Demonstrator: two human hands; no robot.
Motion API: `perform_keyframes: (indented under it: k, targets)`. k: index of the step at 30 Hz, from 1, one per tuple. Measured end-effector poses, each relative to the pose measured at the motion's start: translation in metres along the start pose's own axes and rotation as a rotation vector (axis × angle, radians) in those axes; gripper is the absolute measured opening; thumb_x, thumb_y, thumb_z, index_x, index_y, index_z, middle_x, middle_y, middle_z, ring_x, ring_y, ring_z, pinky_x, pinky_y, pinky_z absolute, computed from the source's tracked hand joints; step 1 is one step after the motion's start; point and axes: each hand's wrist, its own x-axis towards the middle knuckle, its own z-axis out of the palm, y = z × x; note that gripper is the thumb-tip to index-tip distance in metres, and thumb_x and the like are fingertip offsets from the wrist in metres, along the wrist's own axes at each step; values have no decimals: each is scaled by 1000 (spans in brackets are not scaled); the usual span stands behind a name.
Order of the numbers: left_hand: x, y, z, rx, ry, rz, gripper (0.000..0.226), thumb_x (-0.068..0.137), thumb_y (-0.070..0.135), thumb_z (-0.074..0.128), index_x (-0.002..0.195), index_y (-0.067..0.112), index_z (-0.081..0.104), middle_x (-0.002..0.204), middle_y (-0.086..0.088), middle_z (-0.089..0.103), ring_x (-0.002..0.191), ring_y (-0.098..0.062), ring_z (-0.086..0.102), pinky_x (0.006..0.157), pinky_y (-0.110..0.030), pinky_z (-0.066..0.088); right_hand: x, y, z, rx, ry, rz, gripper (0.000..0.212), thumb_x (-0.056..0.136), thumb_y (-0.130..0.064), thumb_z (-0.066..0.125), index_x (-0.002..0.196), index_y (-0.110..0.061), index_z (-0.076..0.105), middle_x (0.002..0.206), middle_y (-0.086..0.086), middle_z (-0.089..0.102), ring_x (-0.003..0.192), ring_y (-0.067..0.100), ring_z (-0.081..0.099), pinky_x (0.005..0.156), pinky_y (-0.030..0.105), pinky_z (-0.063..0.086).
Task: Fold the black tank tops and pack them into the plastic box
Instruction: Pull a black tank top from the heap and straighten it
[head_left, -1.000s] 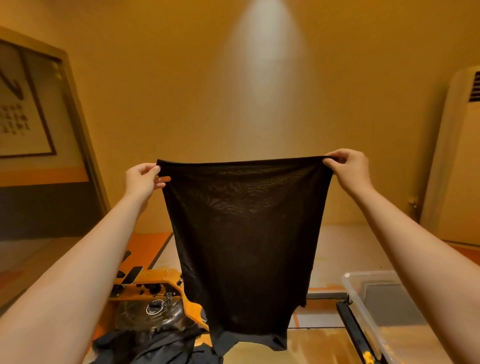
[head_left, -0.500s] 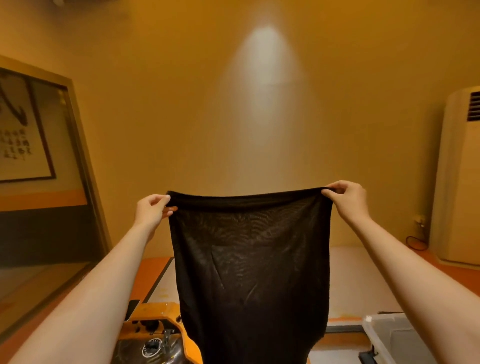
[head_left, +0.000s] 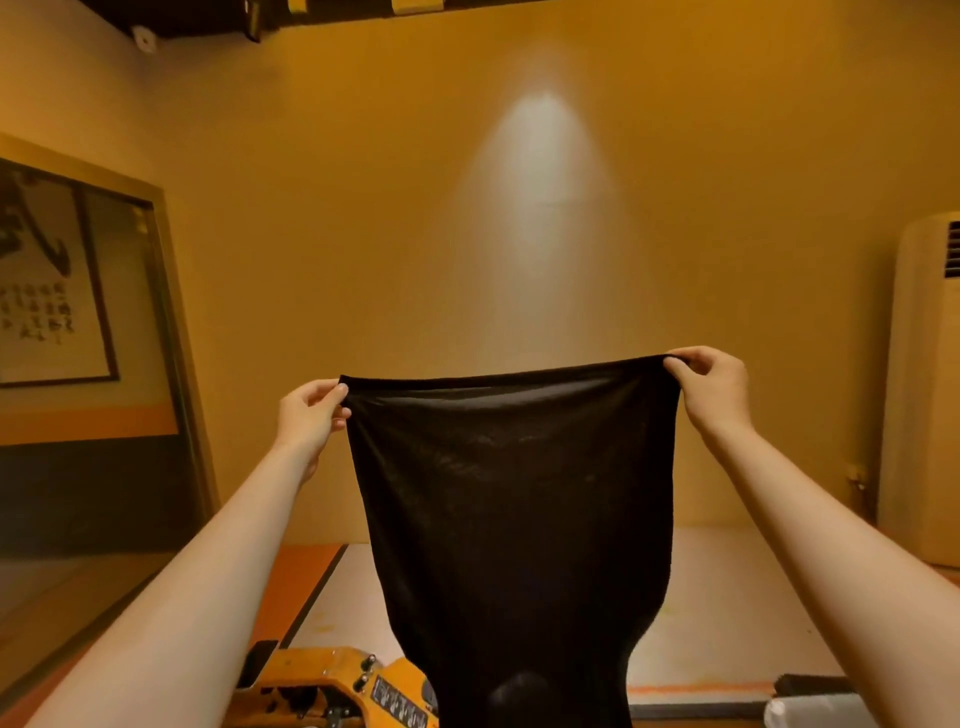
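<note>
Since half a second ago the view has tipped upward, so both arms and the cloth sit lower in the frame, a strip of dark ceiling (head_left: 208, 15) now shows at the top, and the plastic box (head_left: 815, 714) has slid down until only a pale corner of it shows at the lower right edge. The person holds the black tank top (head_left: 514, 519) up in the air in front of the yellow wall (head_left: 363, 234), well above the tabletop (head_left: 727, 597), with both arms stretched forward. The left hand (head_left: 311, 415) pinches the left end of the garment's upper edge between thumb and curled fingers, and the right hand (head_left: 711, 387) pinches the right end in the same way, a little higher than the left. Between the hands that edge runs nearly taut, with the nearer layer sagging slightly below the farther one. The thin cloth hangs straight down and narrows toward the bottom of the frame, where its lower end is cut off. A yellow machine (head_left: 332, 686) stands at the bottom edge just left of the hanging cloth. Framed calligraphy (head_left: 47, 291) hangs on the left, and a tall air conditioner (head_left: 924, 389) stands at the right.
</note>
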Motion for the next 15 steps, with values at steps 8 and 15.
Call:
perform_keyframes:
  k: [8,15]
  targets:
    - [-40,-54,-26,75,-85,-23,18,97,18,56,109,10,66,111,-6,65,104,-22,59,91,-33,46,-69,27,-13,-14,-9,79,8,91,-14,62,92,-18,70,87,-5,67,88,13,62,73,22,45]
    - [-117,-115,-49,24,-141,-186,14,97,12,54,105,7,66,101,-9,67,95,-22,62,85,-30,49,-157,63,-47,-5,-91,208,9,91,-11,63,95,-13,71,91,0,70,89,12,64,76,21,46]
